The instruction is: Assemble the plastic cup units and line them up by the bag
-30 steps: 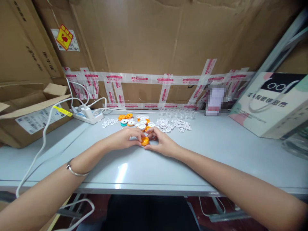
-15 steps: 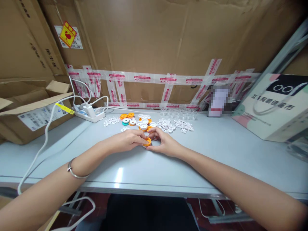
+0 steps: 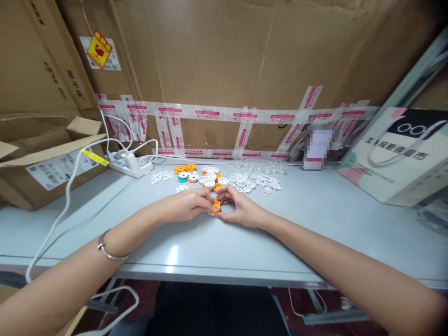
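Just above the table, an orange ring-shaped plastic part (image 3: 216, 207) with a white underside is held between both hands. My left hand (image 3: 192, 204) is closed, its fingertips pressed on the left side and inside of the part. From the right, my right hand (image 3: 242, 208) curls its thumb and fingers around the same part. Directly behind the hands lie white round caps (image 3: 209, 185) and orange round parts (image 3: 190, 167), some stacked. One teal part (image 3: 182, 179) sits among them at the left. What lies under my left fingertips is hidden.
Small white pieces (image 3: 163, 176) lie left of the caps. White flat pieces (image 3: 266, 182) and clear rings (image 3: 276, 165) lie to the right. A power strip (image 3: 135, 168), an open carton (image 3: 42, 163), a phone (image 3: 317, 148) and a paper bag (image 3: 395, 158) border the grey table (image 3: 210, 252).
My left fingertips have shifted slightly on the orange part, which is tilted a little differently. The loose parts on the table have not moved.
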{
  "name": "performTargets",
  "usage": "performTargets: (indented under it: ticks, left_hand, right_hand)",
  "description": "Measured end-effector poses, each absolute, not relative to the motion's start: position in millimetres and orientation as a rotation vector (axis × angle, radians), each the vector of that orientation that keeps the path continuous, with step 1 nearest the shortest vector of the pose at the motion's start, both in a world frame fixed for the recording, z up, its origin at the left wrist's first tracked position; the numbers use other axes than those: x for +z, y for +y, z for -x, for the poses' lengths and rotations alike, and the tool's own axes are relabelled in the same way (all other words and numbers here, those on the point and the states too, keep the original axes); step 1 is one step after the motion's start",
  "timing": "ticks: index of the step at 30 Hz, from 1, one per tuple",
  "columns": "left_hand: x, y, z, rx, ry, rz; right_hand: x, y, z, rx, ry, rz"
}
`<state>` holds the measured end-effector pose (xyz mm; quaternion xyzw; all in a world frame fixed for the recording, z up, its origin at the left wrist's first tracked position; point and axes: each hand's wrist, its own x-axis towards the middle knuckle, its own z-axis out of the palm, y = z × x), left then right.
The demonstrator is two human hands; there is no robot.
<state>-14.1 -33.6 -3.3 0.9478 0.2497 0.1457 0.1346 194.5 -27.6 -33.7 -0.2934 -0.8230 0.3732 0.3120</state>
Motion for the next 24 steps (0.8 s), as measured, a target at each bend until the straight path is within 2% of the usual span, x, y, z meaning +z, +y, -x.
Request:
performTargets:
  ticks: [12,24]
  left_hand:
    - [-7.0,-39.8,9.4,0.436,0.828,-2.859]
    - [-6.7,-31.9,14.4,0.517,0.74,-2.585]
  right_hand:
    - [-36.5,-27.9,-194.1,0.992,-2.169,0.716]
    - [-34.9,-25.3,-195.6,1.04,-2.134,0.742]
